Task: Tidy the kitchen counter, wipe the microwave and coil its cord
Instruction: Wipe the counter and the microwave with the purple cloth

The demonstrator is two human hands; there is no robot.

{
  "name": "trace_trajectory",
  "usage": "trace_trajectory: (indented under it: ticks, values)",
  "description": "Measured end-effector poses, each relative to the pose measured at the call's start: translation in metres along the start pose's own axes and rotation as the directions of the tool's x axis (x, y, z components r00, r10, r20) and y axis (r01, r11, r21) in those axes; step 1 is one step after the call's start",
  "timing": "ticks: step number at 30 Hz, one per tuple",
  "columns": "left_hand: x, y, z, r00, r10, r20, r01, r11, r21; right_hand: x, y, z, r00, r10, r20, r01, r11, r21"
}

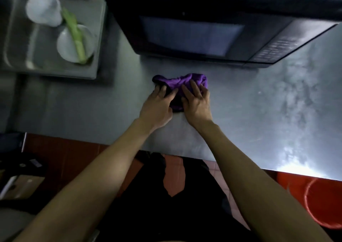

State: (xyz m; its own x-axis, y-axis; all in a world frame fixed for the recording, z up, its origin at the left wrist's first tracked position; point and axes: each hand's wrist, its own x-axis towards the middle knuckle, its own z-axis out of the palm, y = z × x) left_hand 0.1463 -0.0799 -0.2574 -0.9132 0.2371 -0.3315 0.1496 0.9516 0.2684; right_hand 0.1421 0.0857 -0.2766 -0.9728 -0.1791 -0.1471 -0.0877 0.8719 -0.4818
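1. Crumpled purple microfibre cloth (185,86) on steel tabletop (259,112), just near of black microwave (194,36).
2. Left hand (159,105) and right hand (196,101): fingers spread, pressing cloth flat.
3. Microwave wipe looks pending; cord not visible, can't judge.
4. Far left: white dishes (74,44) in sink, likely untidied.

Purple cloth (182,81) bunched on steel counter (259,112), before black microwave (194,32).

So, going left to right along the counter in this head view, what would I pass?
White cup → green stalk across a white bowl → purple cloth under both hands → microwave keypad → orange bucket on the floor.
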Motion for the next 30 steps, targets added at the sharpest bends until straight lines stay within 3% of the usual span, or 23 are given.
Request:
trace_trajectory:
  ticks: [9,15,23,30]
  values:
    - [-0.056,-0.103,-0.01,0.993,-0.092,-0.075,0.094,0.995,0.016,0.018,-0.097,0.063,0.981,-0.035,0.189,0.046,0.997,-0.054]
    - [-0.087,-0.136,-0.013,0.972,-0.211,-0.099,0.211,0.977,-0.006,0.028,-0.138,0.086,0.952,-0.095,0.291,0.12,0.99,-0.071]
    - [-0.099,-0.122,-0.008,0.981,-0.164,-0.099,0.164,0.986,-0.01,0.012,-0.129,0.06,0.959,-0.143,0.246,0.141,0.99,0.026]
    - [-0.089,-0.057,0.009,0.988,-0.099,-0.12,0.1,0.995,0.0,-0.019,-0.07,0.031,0.976,-0.141,0.168,0.134,0.989,0.056]
